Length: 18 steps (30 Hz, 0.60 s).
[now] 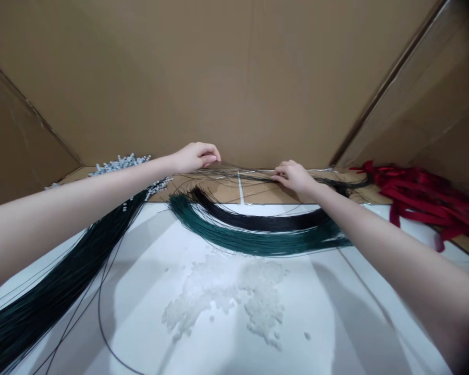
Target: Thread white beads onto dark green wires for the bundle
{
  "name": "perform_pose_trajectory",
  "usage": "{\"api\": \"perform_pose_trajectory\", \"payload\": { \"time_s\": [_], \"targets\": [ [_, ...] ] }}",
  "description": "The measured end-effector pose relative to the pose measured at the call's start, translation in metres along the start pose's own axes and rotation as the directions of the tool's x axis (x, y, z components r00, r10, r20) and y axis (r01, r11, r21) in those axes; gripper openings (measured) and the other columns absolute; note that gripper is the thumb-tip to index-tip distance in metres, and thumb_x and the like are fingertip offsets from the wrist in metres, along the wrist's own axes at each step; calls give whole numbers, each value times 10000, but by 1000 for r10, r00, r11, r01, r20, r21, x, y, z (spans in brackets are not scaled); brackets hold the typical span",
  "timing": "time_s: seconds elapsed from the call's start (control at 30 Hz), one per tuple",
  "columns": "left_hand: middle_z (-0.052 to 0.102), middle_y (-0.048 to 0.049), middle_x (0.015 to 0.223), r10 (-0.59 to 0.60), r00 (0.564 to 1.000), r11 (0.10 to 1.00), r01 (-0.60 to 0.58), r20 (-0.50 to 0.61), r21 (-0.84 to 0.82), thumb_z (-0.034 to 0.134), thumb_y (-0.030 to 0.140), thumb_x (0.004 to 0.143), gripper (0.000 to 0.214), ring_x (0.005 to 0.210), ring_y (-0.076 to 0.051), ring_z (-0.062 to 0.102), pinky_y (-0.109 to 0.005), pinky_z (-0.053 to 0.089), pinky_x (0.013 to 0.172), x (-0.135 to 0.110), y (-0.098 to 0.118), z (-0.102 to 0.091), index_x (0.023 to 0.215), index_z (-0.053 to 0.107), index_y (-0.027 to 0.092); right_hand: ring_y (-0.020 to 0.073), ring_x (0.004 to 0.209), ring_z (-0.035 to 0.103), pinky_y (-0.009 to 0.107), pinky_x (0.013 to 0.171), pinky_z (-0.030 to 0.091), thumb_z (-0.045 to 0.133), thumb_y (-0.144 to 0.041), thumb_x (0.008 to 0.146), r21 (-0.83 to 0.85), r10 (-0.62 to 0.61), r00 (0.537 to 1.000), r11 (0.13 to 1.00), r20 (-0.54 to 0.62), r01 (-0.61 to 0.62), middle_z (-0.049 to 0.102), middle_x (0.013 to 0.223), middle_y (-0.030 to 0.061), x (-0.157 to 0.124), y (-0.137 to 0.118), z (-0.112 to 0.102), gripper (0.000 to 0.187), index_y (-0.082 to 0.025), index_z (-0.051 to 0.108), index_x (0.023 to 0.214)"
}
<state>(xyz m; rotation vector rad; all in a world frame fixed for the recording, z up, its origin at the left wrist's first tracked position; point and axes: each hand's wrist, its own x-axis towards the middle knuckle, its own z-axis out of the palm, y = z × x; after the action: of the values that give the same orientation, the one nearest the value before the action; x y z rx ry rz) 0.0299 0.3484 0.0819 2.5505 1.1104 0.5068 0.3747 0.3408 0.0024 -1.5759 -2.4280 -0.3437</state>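
Note:
My left hand [196,157] is at the back of the table with its fingertips pinched together at the ends of some thin dark wires [240,175]. To its right, my right hand [294,177] closes its thumb and fingers on the same loose strands. In front of both hands, a curved black bundle of strands [254,222] lies beside a dark green bundle [250,241]. Under my left forearm runs a thick dark green bundle [58,278], and pale grey beaded tips [119,164] cluster at its far end. Exactly how many wires each hand grips is hidden.
A cardboard wall [219,78] rises directly behind the hands, with side panels left and right. Red ribbons [418,192] are heaped at the back right. Clear whitish granules [226,291] are scattered on the white tabletop [140,312]. A loose wire [101,317] curls at the left front.

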Motion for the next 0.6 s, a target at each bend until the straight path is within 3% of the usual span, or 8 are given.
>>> {"api": "perform_pose_trajectory", "payload": {
  "time_s": [0.27, 0.6],
  "targets": [
    [509, 0, 663, -46, 987, 997, 54, -151, 47, 494, 310, 883, 263, 604, -115, 435, -233, 316, 599, -29, -3, -46, 989, 665, 141, 279, 929, 554, 335, 724, 375, 535, -333, 916, -113, 157, 987, 982, 28, -153, 683, 958, 129, -16, 45, 1, 246, -171, 714, 868],
    [488, 14, 734, -80, 974, 985, 110, -214, 130, 478, 269, 943, 281, 689, -73, 418, -189, 299, 623, -89, 10, -103, 1104, 627, 94, 279, 895, 565, 324, 663, 359, 548, -357, 903, -195, 334, 941, 928, 54, -318, 687, 950, 143, -38, 78, -2, 272, -156, 732, 904]
  ]
}}
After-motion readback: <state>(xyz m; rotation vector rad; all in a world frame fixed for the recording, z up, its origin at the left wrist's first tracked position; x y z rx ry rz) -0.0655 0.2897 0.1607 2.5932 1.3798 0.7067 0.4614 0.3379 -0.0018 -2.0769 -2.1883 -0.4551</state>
